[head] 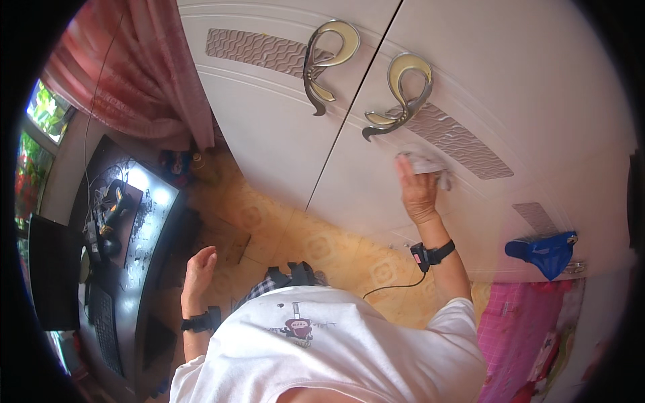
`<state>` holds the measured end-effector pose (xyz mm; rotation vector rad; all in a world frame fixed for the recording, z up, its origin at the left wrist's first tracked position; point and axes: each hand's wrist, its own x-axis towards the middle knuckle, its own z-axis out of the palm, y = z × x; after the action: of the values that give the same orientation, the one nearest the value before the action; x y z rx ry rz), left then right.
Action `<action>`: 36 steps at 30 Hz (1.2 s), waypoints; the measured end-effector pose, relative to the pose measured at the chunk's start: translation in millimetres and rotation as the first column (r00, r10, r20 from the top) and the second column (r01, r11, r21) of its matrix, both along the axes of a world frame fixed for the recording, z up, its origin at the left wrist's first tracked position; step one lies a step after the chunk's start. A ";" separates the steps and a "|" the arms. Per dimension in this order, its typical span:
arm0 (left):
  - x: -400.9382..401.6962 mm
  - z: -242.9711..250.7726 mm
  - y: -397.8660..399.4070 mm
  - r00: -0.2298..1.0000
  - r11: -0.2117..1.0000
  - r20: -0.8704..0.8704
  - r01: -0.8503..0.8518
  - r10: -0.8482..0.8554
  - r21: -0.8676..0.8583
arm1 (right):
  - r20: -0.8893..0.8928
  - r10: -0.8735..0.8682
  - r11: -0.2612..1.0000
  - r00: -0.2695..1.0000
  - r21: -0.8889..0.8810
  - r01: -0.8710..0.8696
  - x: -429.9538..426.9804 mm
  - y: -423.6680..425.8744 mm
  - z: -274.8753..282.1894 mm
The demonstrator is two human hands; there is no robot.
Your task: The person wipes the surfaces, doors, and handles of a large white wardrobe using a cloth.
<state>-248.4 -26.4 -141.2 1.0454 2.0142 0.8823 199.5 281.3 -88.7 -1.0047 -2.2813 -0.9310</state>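
My right hand (419, 196) presses a whitish cloth (424, 160) flat against the right door (363, 186) of a pale wardrobe. The cloth lies under my fingers, and a loose end hangs beside the hand. Just above it are a curled silver-and-gold door handle (410, 98) and a wavy textured inlay strip (463, 143). A matching handle (327, 63) is fixed to the left door (272, 126). My left hand (199, 269) hangs by my side, away from the wardrobe, with loosely curled fingers and nothing seen in it. Both wrists wear black straps.
On the left stands a dark desk (161, 221) with a monitor (54, 274), a keyboard (104, 327) and tangled cables. A pink curtain (151, 85) hangs behind it. A blue cap (546, 252) hangs at the wardrobe's right side, near a pink cloth (519, 327). The floor (317, 247) is patterned yellow.
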 end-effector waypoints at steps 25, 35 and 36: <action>65.6 -21.1 -83.2 0.943 0.943 -0.020 -0.333 0.333 -0.003 | -0.226 0.225 0.364 0.948 -0.883 -0.297 -6.6 29.0 -201.5; 40.7 -45.5 -58.4 0.962 0.963 -0.052 -0.269 0.270 0.019 | 0.139 0.408 0.838 0.903 -0.450 -0.309 -56.9 -0.6 32.5; 39.4 -38.1 -51.5 0.959 0.960 -0.047 -0.277 0.278 0.030 | 0.087 0.399 0.843 0.913 -0.427 -0.327 -67.6 2.0 39.1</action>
<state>-209.0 -77.9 -179.3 0.8148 2.2346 1.0335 131.9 283.3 -49.6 -0.6115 -2.7561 -0.4030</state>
